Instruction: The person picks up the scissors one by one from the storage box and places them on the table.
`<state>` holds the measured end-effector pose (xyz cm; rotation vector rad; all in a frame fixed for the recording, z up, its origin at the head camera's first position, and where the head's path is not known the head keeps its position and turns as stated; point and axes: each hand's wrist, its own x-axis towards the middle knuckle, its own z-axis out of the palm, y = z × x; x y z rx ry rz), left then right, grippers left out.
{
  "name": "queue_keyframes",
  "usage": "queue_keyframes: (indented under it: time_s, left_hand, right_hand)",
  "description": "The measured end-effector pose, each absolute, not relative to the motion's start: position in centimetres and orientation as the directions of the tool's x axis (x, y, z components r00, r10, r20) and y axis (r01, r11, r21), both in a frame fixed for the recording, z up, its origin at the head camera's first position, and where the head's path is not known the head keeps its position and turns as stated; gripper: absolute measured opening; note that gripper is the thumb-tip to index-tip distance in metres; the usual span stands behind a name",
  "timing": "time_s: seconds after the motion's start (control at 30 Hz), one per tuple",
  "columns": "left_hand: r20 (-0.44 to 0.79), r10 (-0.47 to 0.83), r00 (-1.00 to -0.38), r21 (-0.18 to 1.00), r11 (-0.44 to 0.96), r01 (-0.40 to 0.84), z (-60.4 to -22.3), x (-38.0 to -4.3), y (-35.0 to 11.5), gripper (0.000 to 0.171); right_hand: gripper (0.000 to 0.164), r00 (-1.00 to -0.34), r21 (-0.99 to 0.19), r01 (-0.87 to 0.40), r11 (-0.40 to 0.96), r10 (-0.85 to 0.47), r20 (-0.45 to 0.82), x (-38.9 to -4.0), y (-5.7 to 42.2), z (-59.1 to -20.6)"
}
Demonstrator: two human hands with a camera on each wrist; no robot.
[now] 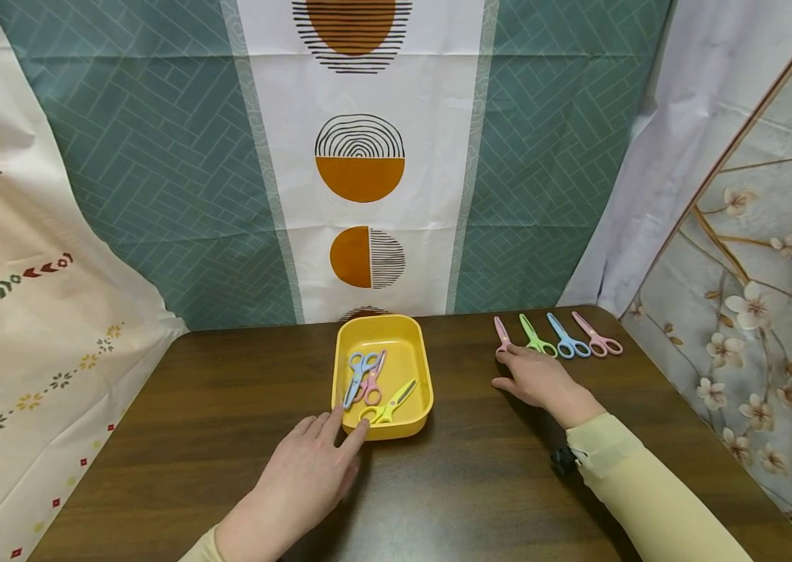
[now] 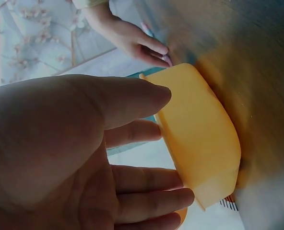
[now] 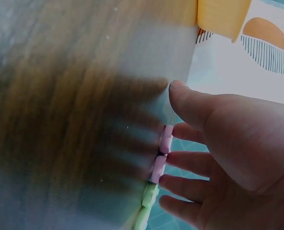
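A yellow plastic tray [image 1: 399, 429] stands mid-table, holding blue scissors [image 1: 353, 385], pink scissors [image 1: 373, 382] and yellow-green scissors [image 1: 399, 398]. My left hand [image 1: 307, 468] is at its front left corner with fingers outstretched; in the left wrist view the fingertips lie along the tray rim [image 2: 174, 163]. My right hand [image 1: 539, 378] reaches over the handles of the leftmost pink scissors [image 1: 501, 329]. Its fingers are extended, with fingertips at the pink handle loops [image 3: 166, 140] and the thumb held apart. Whether they press on the loops is hard to tell.
Right of those pink scissors, green scissors [image 1: 531, 332], blue scissors [image 1: 566, 339] and another pink pair [image 1: 598, 339] lie in a row near the back edge of the dark wooden table [image 1: 248, 375]. Patterned cloths [image 1: 543, 156] hang behind and at both sides.
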<state>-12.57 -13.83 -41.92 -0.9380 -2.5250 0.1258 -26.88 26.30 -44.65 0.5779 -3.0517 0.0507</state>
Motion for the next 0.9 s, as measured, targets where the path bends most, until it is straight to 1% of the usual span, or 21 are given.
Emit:
queue_keyframes:
  time_s: [0.17, 0.3, 0.47, 0.6, 0.73, 0.9]
  left_hand:
    - [0.367, 0.632, -0.682, -0.225, 0.772, 0.594, -42.0, -12.5, -14.0, 0.054]
    - [0.359, 0.633, -0.686, -0.229, 0.772, 0.593, -41.9, -12.4, -14.2, 0.054]
    - [0.349, 0.621, -0.702, -0.247, 0.783, 0.57, -41.7, -12.5, -14.4, 0.053]
    - [0.334, 0.608, -0.72, -0.251, 0.794, 0.554, -41.7, -12.6, -14.3, 0.055]
    - [0.302, 0.598, -0.742, -0.24, 0.801, 0.548, -41.7, -12.6, -14.0, 0.06]
    - [0.287, 0.59, -0.755, -0.23, 0.807, 0.544, -41.7, -12.6, -13.9, 0.062]
  right_hand:
    - [0.051, -0.924, -0.008, -0.376, 0.927, -0.374, 0.081, -26.6, 26.0, -44.7]
    - [0.051, -0.911, 0.009, -0.385, 0.923, -0.382, 0.153, -26.3, 25.3, -44.4]
    - [0.053, -0.871, 0.035, -0.422, 0.906, -0.416, 0.262, -25.9, 23.1, -43.2]
    - [0.053, -0.835, 0.054, -0.459, 0.887, -0.451, 0.315, -25.3, 21.0, -42.0]
    - [0.055, -0.81, 0.07, -0.49, 0.869, -0.484, 0.331, -24.7, 18.9, -41.3]
    - [0.055, -0.785, 0.071, -0.534, 0.842, -0.525, 0.328, -24.1, 16.4, -40.6]
